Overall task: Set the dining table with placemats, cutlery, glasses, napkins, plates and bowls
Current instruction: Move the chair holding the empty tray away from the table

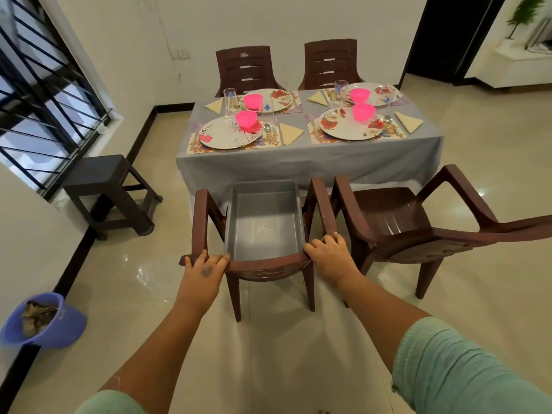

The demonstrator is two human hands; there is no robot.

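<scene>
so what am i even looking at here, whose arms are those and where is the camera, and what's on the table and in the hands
There is no machine here. A person wears one wide-angle camera on the head, looking forward and down, so the two arms reaching in from below are their own. The left hand and the right hand each grip the back of a brown plastic chair, which has an empty grey tub on its seat. Beyond it stands the dining table under a grey cloth, set for four: floral placemats, plates with pink bowls on them, cutlery, clear glasses and folded yellow napkins. A second chair stands to the right.
</scene>
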